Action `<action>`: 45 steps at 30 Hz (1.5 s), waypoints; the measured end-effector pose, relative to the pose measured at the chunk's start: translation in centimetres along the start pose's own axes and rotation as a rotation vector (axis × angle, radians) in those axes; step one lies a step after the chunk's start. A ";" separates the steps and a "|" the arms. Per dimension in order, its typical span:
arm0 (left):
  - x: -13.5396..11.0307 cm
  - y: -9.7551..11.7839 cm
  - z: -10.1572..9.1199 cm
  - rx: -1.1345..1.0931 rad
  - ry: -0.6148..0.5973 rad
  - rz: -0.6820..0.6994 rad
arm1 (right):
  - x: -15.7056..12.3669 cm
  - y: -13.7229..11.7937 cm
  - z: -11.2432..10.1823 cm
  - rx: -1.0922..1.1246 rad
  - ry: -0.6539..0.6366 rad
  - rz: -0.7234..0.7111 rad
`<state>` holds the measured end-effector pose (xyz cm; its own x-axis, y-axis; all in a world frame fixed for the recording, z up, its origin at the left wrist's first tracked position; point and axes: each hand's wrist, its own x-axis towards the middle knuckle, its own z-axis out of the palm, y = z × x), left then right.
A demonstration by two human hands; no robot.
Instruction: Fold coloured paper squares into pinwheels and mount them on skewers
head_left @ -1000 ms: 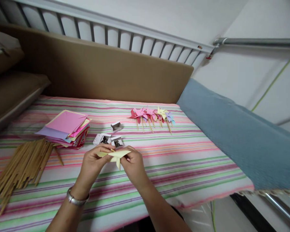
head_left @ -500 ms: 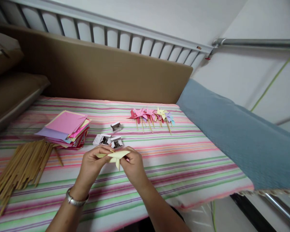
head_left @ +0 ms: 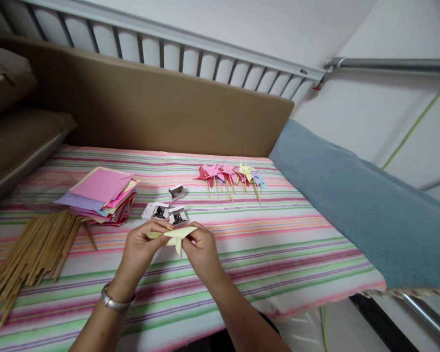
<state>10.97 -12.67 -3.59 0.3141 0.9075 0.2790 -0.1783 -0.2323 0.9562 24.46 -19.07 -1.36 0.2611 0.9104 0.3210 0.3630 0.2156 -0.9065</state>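
A pale-yellow pinwheel (head_left: 179, 233) is pinched in closed fingers of the left hand (head_left: 143, 244) and right hand (head_left: 203, 250) — it could be creased by overly hard squeezing.

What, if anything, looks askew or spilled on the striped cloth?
Two minor oddities: one stick slants away from the main stick pile, and a purple sheet juts left from the uneven paper stack. No spill visible.

Brown board (head_left: 168, 105) before white radiator (head_left: 151, 50); metal pipe (head_left: 396, 64).
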 end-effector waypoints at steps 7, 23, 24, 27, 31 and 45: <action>0.0 0.2 -0.1 0.011 -0.001 -0.013 | 0.0 0.1 0.2 0.008 0.001 0.016; 0.9 0.3 -0.5 -0.281 0.188 -0.216 | -1.8 1.8 -4.2 -0.174 -0.051 0.189; 0.7 0.4 -0.3 -0.288 0.176 -0.233 | -2.3 1.8 -4.6 -0.212 -0.058 0.185; -0.5 1.1 0.4 -0.306 0.157 -0.287 | -4.0 2.0 -5.6 -0.291 -0.093 0.180; -2.9 2.8 1.5 -0.313 0.148 -0.321 | -6.4 1.6 -6.5 -0.303 -0.113 0.164; -8.2 9.0 1.6 -0.048 0.138 -0.172 | -10.1 -1.6 -8.6 -0.014 0.028 0.279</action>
<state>8.26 -22.73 2.92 0.2140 0.9723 0.0945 -0.1783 -0.0562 0.9824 28.95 -31.64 -0.81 0.3775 0.9236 0.0671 0.2858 -0.0472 -0.9571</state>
